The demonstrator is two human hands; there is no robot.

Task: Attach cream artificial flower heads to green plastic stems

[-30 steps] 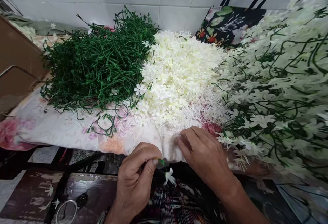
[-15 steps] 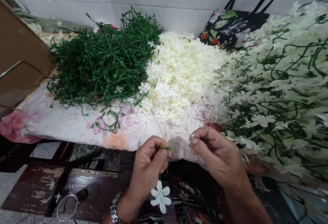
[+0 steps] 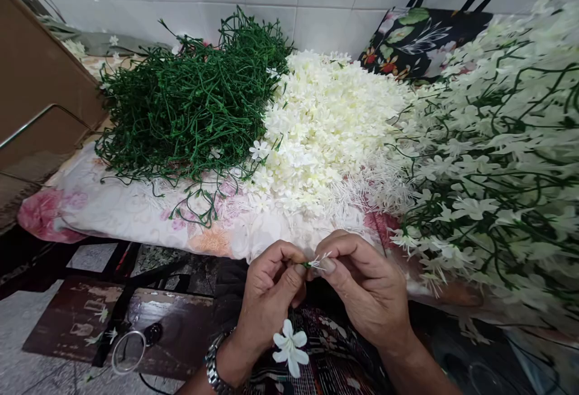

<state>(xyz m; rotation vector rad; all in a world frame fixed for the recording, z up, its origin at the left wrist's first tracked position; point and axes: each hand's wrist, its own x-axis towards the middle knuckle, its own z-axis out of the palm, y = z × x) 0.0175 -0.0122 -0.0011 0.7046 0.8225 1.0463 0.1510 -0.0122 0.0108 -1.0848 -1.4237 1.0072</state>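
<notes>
My left hand (image 3: 269,295) pinches the tip of a thin green stem (image 3: 308,264); a white flower (image 3: 291,347) on the same stem hangs below the hand. My right hand (image 3: 362,286) pinches a small white stamen piece (image 3: 322,259) and holds it against the stem's tip. Both hands meet at the front edge of a floral cloth (image 3: 136,214). On the cloth lie a heap of bare green stems (image 3: 190,105), a heap of loose white flowers (image 3: 330,123) and, at the right, a big pile of stems with flowers on them (image 3: 497,160).
A dark floral bag (image 3: 416,39) with black straps leans on the white tiled wall behind. A brown board with a metal bar (image 3: 40,99) stands at the left. Below lie a dark mat and a metal ring (image 3: 128,351) on the floor.
My right hand left the cloth's edge with a white stamen piece and came to my left hand. The left hand rose slightly; the stem's flower now hangs below it.
</notes>
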